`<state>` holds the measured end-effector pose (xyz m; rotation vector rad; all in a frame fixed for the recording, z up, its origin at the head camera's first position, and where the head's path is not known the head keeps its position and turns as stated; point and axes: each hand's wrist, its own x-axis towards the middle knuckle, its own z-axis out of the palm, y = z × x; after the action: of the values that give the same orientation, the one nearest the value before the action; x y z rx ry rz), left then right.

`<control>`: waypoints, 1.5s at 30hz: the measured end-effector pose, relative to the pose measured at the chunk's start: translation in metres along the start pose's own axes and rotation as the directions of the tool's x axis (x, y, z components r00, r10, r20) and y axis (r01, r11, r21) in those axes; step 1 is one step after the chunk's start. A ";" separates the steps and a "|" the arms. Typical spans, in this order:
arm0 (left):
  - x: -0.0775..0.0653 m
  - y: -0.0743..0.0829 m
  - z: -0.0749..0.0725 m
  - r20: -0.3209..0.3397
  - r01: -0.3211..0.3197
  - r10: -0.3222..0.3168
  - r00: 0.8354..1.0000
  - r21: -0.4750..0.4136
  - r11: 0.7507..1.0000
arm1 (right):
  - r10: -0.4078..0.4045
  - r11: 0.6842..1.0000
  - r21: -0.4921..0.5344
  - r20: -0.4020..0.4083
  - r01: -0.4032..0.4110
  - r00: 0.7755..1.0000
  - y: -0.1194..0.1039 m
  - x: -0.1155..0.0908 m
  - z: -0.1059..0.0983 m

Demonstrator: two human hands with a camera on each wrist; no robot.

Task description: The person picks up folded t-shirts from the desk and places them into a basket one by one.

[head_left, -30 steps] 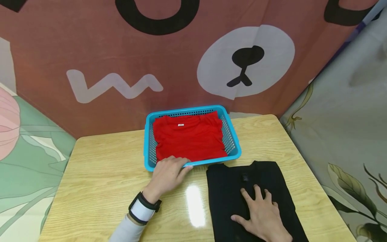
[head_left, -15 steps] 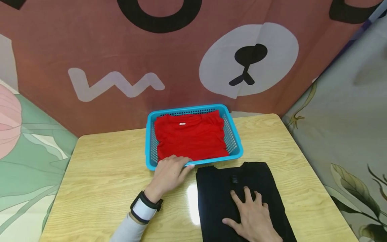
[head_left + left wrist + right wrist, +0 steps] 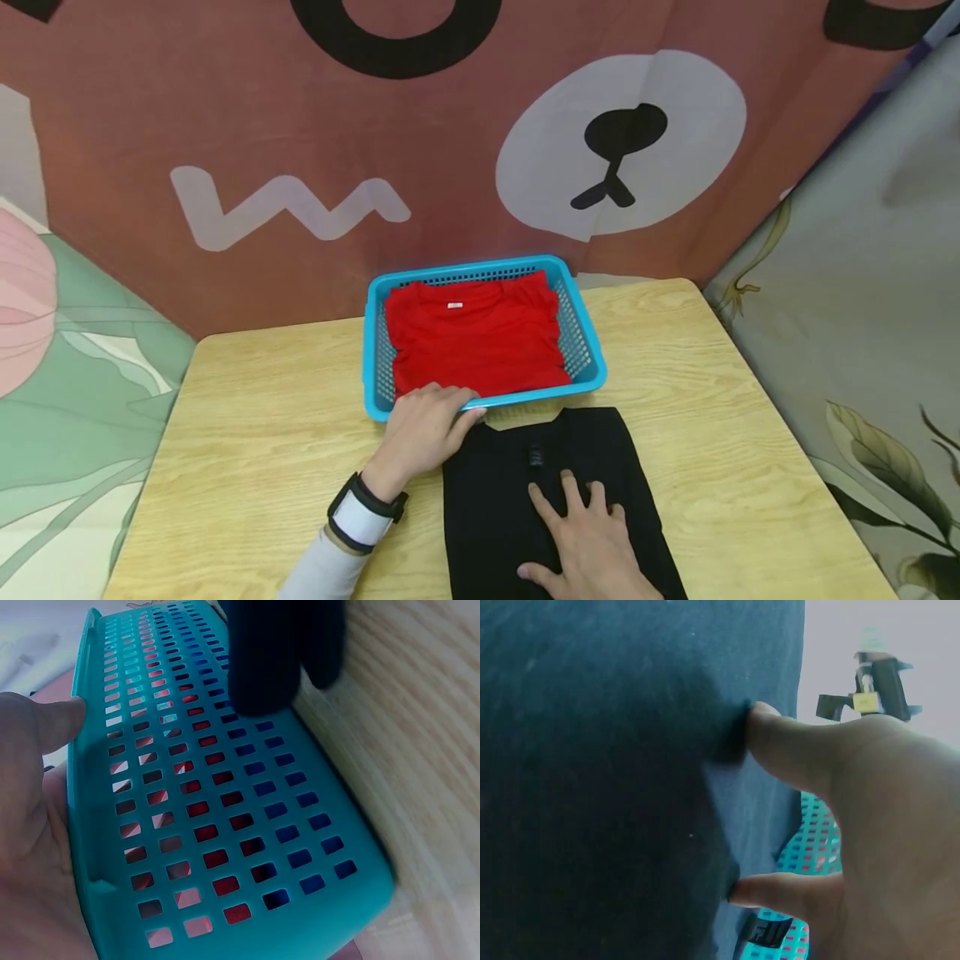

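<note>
My left hand (image 3: 423, 429) grips the near rim of a blue plastic basket (image 3: 597, 367), thumb outside and fingers over the edge. The left wrist view shows the basket's slotted wall (image 3: 225, 795) close up, the hand at its rim. Inside the basket lies a folded red T-shirt (image 3: 480, 342) with a small white neck label. My right hand (image 3: 592, 542) rests with spread fingers on a folded black T-shirt (image 3: 495, 500), which lies on the table right in front of the basket. In the right wrist view, the thumb and a finger press on the dark cloth (image 3: 592, 787).
The wooden table (image 3: 262, 433) extends on both sides of the basket. Behind it hangs a brown cloth (image 3: 442, 167) with a bear's muzzle. A grey leaf-patterned curtain (image 3: 862, 292) borders the right side, and a green floral cloth (image 3: 112, 333) the left.
My right hand has slid the black T-shirt to the left across the table, its collar now in front of the basket. The left hand stays on the basket rim.
</note>
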<state>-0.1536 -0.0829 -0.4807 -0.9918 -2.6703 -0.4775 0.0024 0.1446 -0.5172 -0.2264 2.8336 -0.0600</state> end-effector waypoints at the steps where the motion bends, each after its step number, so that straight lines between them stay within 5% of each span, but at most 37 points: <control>1: 0.000 0.000 0.000 0.001 -0.002 0.002 1.000 0.002 1.000 | -0.007 1.000 0.005 0.002 0.007 1.000 -0.002 0.000 0.000; 13: 0.001 0.000 0.001 -0.008 -0.030 0.030 1.000 0.021 0.999 | -0.102 0.994 0.024 0.018 0.102 0.995 -0.027 0.003 -0.001; 26: -0.004 0.005 -0.009 -0.008 0.018 -0.018 1.000 -0.053 0.998 | -0.167 0.981 0.109 0.080 0.158 0.983 -0.036 0.005 -0.009; 32: -0.024 0.006 -0.024 -0.148 -0.043 0.029 0.989 -0.088 0.995 | -0.147 0.951 0.263 -0.091 0.166 0.985 -0.016 0.006 -0.018; 36: -0.042 0.004 -0.030 -0.280 -0.169 0.134 0.951 -0.105 0.980 | -0.085 0.944 0.285 -0.267 0.163 0.960 0.000 0.014 -0.026; 39: -0.055 0.003 -0.029 -0.314 -0.233 0.191 0.930 -0.102 0.967 | -0.056 0.957 0.246 -0.368 0.155 0.928 0.014 0.023 -0.031; 42: -0.068 0.000 -0.022 -0.272 -0.221 0.182 0.945 -0.117 0.968 | -0.044 0.962 0.226 -0.433 0.156 0.900 0.030 0.035 -0.033; 45: -0.081 -0.003 -0.011 -0.159 -0.093 0.073 0.985 -0.119 0.989 | -0.026 0.962 0.230 -0.464 0.149 0.885 0.047 0.045 -0.031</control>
<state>-0.0949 -0.1367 -0.4986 -1.0506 -2.4771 -0.6831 -0.0561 0.1843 -0.5038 -0.3189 3.2337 -0.5768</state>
